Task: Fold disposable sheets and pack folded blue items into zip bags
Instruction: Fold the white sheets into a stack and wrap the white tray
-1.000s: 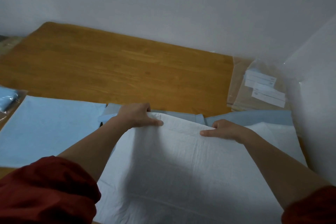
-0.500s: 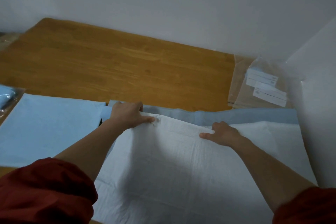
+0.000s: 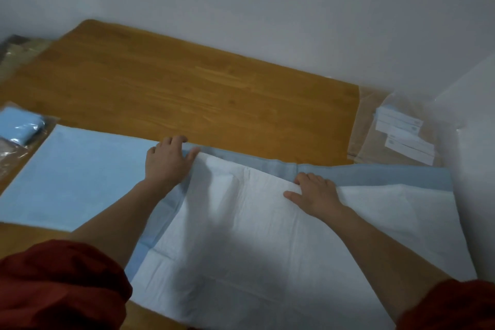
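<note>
A large disposable sheet (image 3: 254, 236), white on top with a blue border, lies spread on the wooden table (image 3: 187, 94) in front of me. My left hand (image 3: 167, 162) presses flat on its far left corner, fingers spread. My right hand (image 3: 314, 194) rests flat on the white face near the far blue edge. A second, all-blue sheet (image 3: 75, 174) lies flat to the left, partly under the first. A packed zip bag with a folded blue item (image 3: 18, 126) sits at the left edge.
A stack of clear zip bags with white labels (image 3: 401, 134) lies at the table's far right corner. White walls close in behind and on the right. More plastic wrapping (image 3: 13, 158) lies at the left edge.
Both hands slid outward and flattened on the sheet's far edge. The raised white fold has been laid down, and more of the blue border shows along the far and left sides.
</note>
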